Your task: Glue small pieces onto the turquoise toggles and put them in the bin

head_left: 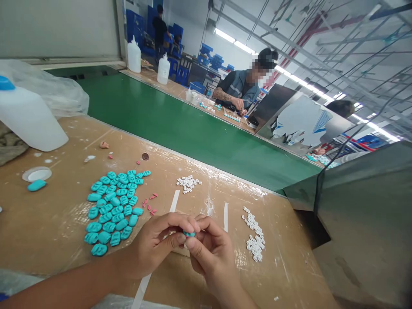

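Between the fingertips of both hands is a small turquoise piece, mostly covered by the fingers. My left hand pinches it from the left, and my right hand pinches it from the right. Left of the hands lies a spread of turquoise molded pieces, oval and grooved. A few tiny pink pieces lie between that spread and my left hand. Beyond the hands sits a small heap of white pieces; a longer heap of similar white pieces is to the right.
A green conveyor belt runs behind the brown worktable. At left stand a white plastic bottle and a small round lid. A metal housing bounds the right side. Across the belt, a person works with small pieces.
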A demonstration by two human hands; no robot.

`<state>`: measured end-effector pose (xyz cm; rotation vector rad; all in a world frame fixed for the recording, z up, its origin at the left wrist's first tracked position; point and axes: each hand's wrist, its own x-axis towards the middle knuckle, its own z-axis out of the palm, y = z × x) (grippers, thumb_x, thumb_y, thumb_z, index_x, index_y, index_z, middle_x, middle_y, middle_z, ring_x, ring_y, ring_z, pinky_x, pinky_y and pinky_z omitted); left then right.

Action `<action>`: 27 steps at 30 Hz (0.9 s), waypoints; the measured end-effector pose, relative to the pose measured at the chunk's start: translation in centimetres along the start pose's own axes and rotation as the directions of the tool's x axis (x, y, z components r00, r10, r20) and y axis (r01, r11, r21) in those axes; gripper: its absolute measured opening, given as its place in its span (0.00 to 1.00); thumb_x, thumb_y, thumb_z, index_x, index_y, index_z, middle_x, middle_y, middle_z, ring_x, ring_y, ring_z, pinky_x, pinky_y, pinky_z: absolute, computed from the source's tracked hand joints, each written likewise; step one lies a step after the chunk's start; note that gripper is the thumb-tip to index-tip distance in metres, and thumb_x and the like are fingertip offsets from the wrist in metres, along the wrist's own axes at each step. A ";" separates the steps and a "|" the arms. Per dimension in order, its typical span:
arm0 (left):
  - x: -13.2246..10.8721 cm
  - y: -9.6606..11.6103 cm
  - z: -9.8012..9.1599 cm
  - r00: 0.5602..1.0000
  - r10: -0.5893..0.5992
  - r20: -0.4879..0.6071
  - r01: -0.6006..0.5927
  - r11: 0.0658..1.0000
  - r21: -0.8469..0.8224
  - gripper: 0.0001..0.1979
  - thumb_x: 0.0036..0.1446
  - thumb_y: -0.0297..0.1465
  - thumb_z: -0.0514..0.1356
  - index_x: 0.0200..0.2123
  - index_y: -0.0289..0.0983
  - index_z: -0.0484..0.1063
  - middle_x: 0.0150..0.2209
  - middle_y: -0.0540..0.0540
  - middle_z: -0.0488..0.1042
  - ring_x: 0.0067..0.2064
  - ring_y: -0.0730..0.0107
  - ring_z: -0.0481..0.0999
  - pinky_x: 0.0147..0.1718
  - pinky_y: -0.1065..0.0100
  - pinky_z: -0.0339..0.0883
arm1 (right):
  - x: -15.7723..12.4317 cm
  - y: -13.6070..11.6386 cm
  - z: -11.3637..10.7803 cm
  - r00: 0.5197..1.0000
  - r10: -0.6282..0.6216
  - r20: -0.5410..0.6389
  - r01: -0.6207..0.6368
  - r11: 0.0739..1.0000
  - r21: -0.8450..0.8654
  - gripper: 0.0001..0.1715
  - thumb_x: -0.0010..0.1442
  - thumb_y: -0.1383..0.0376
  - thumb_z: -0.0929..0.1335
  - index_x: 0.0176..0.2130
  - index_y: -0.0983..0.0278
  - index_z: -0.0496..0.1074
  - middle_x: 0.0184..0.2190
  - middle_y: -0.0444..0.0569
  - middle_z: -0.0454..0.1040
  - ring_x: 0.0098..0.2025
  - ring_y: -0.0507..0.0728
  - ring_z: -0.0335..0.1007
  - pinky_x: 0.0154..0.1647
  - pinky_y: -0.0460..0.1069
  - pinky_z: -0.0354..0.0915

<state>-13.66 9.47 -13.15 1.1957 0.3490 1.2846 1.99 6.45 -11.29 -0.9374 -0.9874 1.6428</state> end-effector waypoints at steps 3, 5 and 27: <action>1.3 0.6 -1.1 0.989 -0.109 -0.096 0.081 0.963 -0.257 0.05 0.57 0.28 0.68 0.38 0.40 0.79 0.34 0.46 0.82 0.22 0.75 0.76 0.19 0.76 0.73 | 1.9 -1.8 -0.4 0.991 0.090 0.101 -0.081 0.993 -0.083 0.23 0.57 0.48 0.71 0.43 0.62 0.69 0.26 0.42 0.70 0.13 0.42 0.47 0.10 0.41 0.42; 2.6 1.6 -2.4 0.949 -0.143 -0.281 0.022 0.918 -0.395 0.11 0.50 0.26 0.72 0.38 0.39 0.79 0.33 0.47 0.82 0.20 0.77 0.74 0.16 0.78 0.71 | 3.9 -2.9 0.1 0.991 0.058 0.117 -0.023 0.961 -0.275 0.25 0.61 0.44 0.67 0.42 0.62 0.69 0.23 0.39 0.67 0.14 0.43 0.48 0.13 0.41 0.47; 4.1 4.6 -8.6 0.878 -0.059 -0.474 -0.208 0.846 -0.491 0.16 0.68 0.21 0.50 0.36 0.39 0.75 0.36 0.60 0.78 0.29 0.91 0.72 0.24 0.91 0.61 | 15.7 4.4 2.9 0.795 0.251 0.552 0.564 0.032 -0.825 0.48 0.58 0.38 0.48 0.40 0.72 0.75 0.38 0.51 0.80 0.48 0.64 0.76 0.41 0.56 0.67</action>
